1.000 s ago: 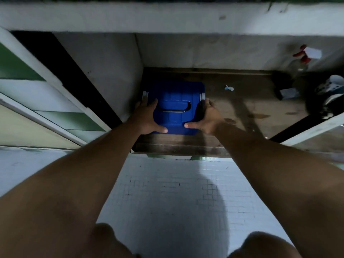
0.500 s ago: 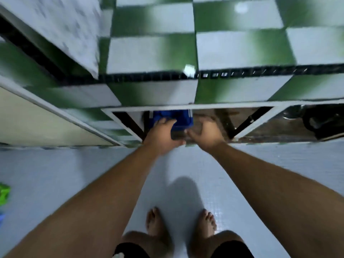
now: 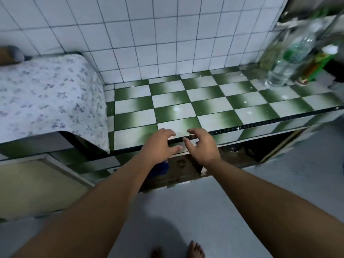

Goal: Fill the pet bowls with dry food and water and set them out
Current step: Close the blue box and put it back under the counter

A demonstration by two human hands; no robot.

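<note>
The green-and-white checkered counter (image 3: 204, 101) extended ahead of both hands and away to their right, its dark front edge passing directly beneath the fingers. A floral cloth (image 3: 46, 94) lay draped over a raised surface well to the left of the left hand (image 3: 160, 146). An open cupboard (image 3: 186, 168) sat below the hands, under the counter. The left hand was at the counter edge, fingers spread and relaxed, grasping nothing. The right hand (image 3: 201, 146), just beside it, was likewise released, fingers loosely curved. Contact with the edge could not be determined. The blue container (image 3: 160, 169) rested inside the cupboard, just below the left wrist, largely hidden by the forearm. A clear bottle (image 3: 290, 58), blurred, stood far to the right of the right hand.
</note>
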